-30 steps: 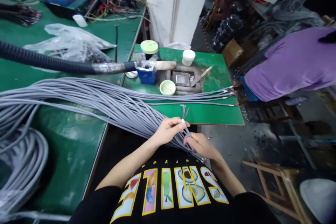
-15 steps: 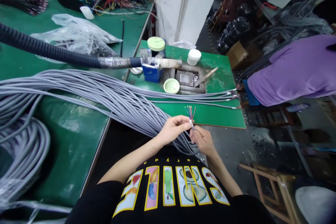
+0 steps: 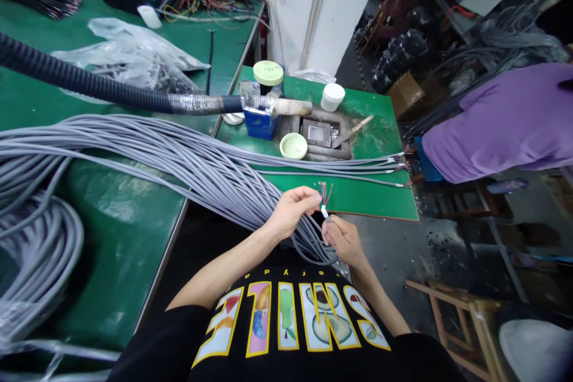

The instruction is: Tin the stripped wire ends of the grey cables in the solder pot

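Note:
My right hand (image 3: 344, 240) is closed round a grey cable just below its stripped end. White wrapping (image 3: 324, 210) circles the cable there, and thin coloured wires (image 3: 325, 194), red and blue among them, fan upward. My left hand (image 3: 295, 208) has thumb and forefinger pinched together at the left side of these wires, above the white wrapping. A thick bundle of grey cables (image 3: 179, 158) runs from the left under my left forearm and loops below both hands. Several other cables (image 3: 358, 164) lie across the green board, their stripped ends at its right edge.
A solder pot (image 3: 317, 133) is set in the board, with a flat scraper (image 3: 353, 130) across its edge. Around it are a pale green dish (image 3: 293, 146), a white tub (image 3: 332, 97) and a black corrugated hose (image 3: 134, 98). A person in purple (image 3: 496, 122) is at the right.
My left fingers have moved up from the white wrapping to the coloured wires, leaving the wrapping exposed. My right hand keeps its hold on the cable.

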`<state>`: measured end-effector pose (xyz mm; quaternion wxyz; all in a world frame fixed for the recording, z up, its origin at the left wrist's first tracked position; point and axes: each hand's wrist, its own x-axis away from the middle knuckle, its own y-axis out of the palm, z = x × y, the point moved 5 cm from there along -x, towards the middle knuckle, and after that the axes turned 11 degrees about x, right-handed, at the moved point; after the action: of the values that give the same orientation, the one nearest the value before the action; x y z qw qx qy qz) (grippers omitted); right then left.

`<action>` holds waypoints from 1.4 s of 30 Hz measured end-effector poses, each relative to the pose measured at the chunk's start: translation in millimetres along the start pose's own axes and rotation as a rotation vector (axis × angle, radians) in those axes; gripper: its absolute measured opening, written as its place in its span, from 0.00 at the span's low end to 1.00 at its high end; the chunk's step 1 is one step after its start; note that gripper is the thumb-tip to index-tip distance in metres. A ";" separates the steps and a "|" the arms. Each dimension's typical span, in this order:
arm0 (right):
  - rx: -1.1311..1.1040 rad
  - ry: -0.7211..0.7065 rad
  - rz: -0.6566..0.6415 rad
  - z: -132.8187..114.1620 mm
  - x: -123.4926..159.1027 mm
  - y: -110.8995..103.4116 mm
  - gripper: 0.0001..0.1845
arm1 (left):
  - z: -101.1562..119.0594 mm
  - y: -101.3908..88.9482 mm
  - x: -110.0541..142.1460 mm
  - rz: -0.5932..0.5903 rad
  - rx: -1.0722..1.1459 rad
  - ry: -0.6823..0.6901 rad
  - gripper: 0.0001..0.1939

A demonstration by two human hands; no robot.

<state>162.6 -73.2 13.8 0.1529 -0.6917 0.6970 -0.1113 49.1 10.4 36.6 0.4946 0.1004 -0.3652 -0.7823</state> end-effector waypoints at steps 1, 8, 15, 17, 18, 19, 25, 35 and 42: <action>0.000 0.005 0.005 0.8 0.0 -0.2 0.18 | -0.3 -0.7 0.1 0.005 -0.011 0.018 0.14; 0.007 -0.001 0.008 1.7 -0.8 0.5 0.18 | -3.0 -4.6 1.0 0.047 -0.034 0.109 0.14; 0.006 -0.003 -0.014 -1.6 -2.4 2.2 0.18 | -6.4 -2.4 -2.0 0.007 0.047 0.022 0.14; 0.011 -0.008 -0.014 -1.7 -3.1 2.6 0.19 | -7.1 -4.2 -1.3 0.014 0.037 0.049 0.13; 0.017 -0.007 -0.012 -1.5 -3.4 2.7 0.19 | -6.5 -5.3 -0.3 0.018 0.013 0.081 0.12; 0.022 -0.005 -0.008 -1.2 -3.5 2.8 0.19 | -4.6 -6.6 1.4 0.026 -0.031 0.137 0.11; 0.012 -0.002 -0.004 0.2 -1.5 2.7 0.19 | 15.5 -2.8 18.9 -0.119 -0.449 0.643 0.03; 0.073 -0.003 -0.060 -6.4 -1.0 3.9 0.19 | -6.4 -5.0 -2.7 -0.066 0.144 0.014 0.18; 0.177 -0.110 -0.134 -16.1 -1.2 5.0 0.20 | -18.6 2.4 -0.1 -0.275 0.315 -0.228 0.16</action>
<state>152.1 -72.8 27.0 0.2437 -0.7255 0.6273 -0.1441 60.4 1.1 24.9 0.3171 0.1360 -0.5190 -0.7820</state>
